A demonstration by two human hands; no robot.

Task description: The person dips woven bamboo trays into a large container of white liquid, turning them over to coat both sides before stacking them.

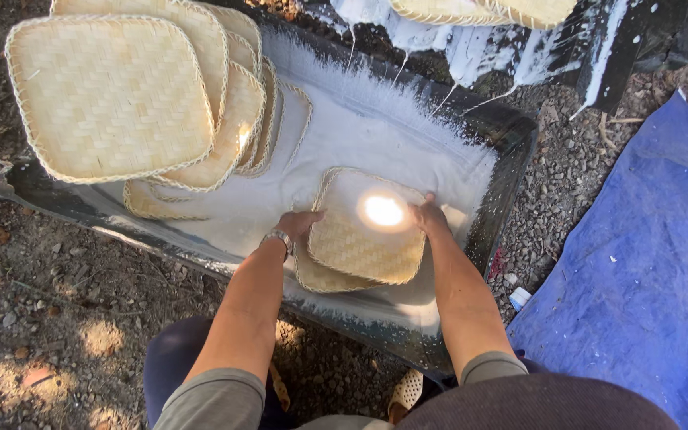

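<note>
A square woven bamboo tray [364, 247] (rounded corners, half sunk) is gripped by the left hand [300, 223] and right hand [428, 215] inside the black trough [511, 159] of white liquid, above a second tray [320, 277].

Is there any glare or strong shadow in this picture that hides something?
Head view: a bright sun glare on the white liquid washes out part of the woven tray between the left hand and the right hand; dappled light and shade fall on the gravel ground; the picture is otherwise sharp.
</note>
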